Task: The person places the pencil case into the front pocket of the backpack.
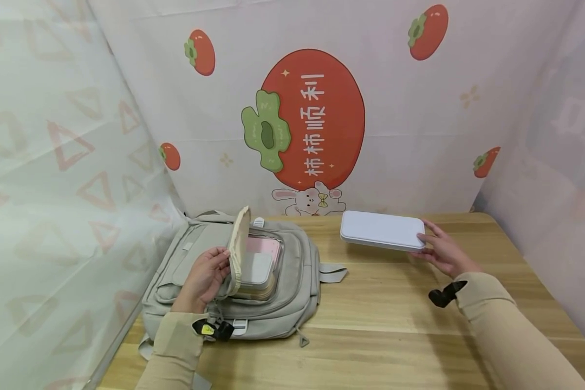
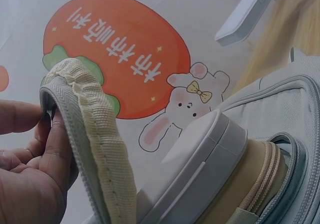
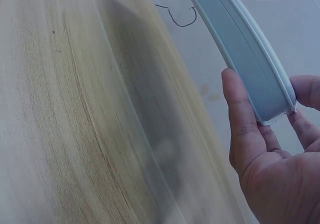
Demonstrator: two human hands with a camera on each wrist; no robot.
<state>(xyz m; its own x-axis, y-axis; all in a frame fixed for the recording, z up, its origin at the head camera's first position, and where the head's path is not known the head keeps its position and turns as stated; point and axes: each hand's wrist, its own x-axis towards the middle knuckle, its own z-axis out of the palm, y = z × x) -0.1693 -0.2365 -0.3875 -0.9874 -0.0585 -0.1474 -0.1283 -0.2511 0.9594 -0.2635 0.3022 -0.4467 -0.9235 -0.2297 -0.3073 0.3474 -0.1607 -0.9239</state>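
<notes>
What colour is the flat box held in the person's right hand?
White: the flat box, held by the right hand, shows best in the head view.

The only writing I can read is on the backdrop cloth point(image 1: 400, 135) behind my table: four white Chinese characters, 柿柿顺利, run in a slanted line up the big red persimmon point(image 1: 317, 116) printed there. From my left wrist the same four characters show again on the persimmon point(image 2: 117, 49), lying sideways. I can make out no label, brand or number on anything else.
</notes>
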